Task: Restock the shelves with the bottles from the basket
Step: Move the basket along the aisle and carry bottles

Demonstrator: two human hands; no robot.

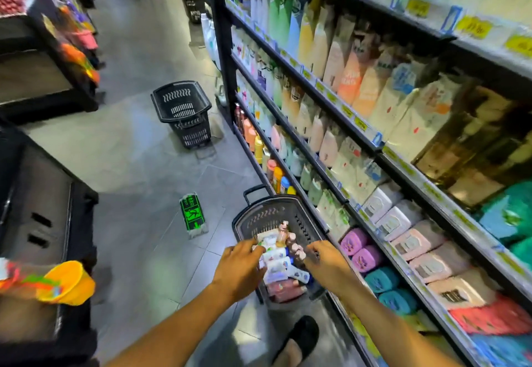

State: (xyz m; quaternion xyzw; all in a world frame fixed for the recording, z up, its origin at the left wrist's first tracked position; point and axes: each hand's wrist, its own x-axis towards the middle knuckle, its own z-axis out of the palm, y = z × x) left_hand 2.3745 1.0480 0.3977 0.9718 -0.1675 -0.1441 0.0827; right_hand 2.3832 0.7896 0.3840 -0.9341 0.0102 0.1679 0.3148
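I saw three black baskets along the aisle. The nearest basket (pixel 305 224) stood on the floor against the foot of the shelves (pixel 377 150), and the bottles (pixel 277 266) lay heaped inside it: mostly white ones, a reddish one at the near end and one amber bottle (pixel 282 235) standing up. The heap was too blurred for me to count.

Both hands were down in that basket. The left hand (pixel 240 266) had its fingers curled onto a white-and-green bottle (pixel 266 244), and the right hand (pixel 326 261) was curled over the pinkish caps. I could not tell whether either had actually taken hold.

A second basket (pixel 182 113) sat farther up the floor and a third basket (pixel 192 3) beyond it. On the lowest tiers I counted two pink rolls (pixel 359 248) and two teal rolls (pixel 388 289). One black shoe (pixel 300 338) showed below the arms.
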